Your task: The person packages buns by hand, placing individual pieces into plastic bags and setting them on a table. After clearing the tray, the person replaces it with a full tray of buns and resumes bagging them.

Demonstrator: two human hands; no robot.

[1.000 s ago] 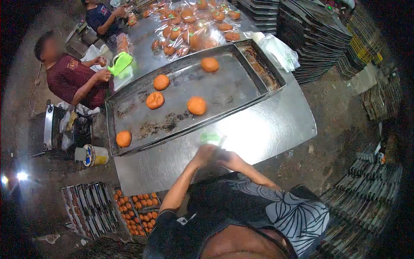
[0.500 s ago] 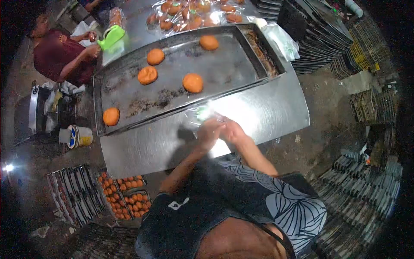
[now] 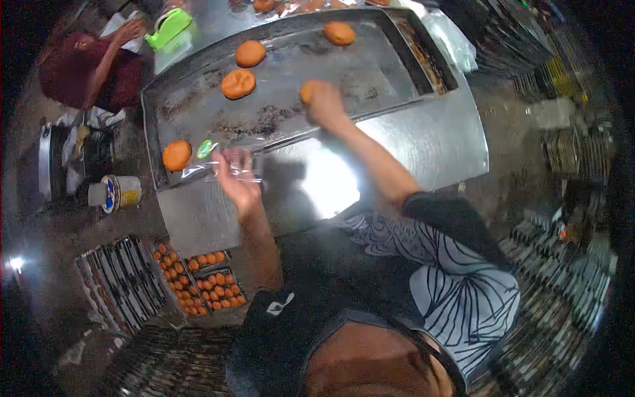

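Note:
My right hand is closed on a round orange-brown bun at the front part of the large metal tray. Over the tray's front left edge, my left hand has its fingers spread under a clear plastic bag with a green label. The bag lies across the fingers. Beside the bag, a bun sits in the tray's left corner. Two buns rest close together towards the back left, and another bun is at the back right.
A co-worker in a dark red top is at the upper left, near a green plastic object. White plastic hangs at the table's right. Trays of buns stand below left, with stacked trays at the right.
My hands have moved apart. The right reached forward into the tray and took hold of a bun, while the left moved left with the bag. The view has shifted slightly.

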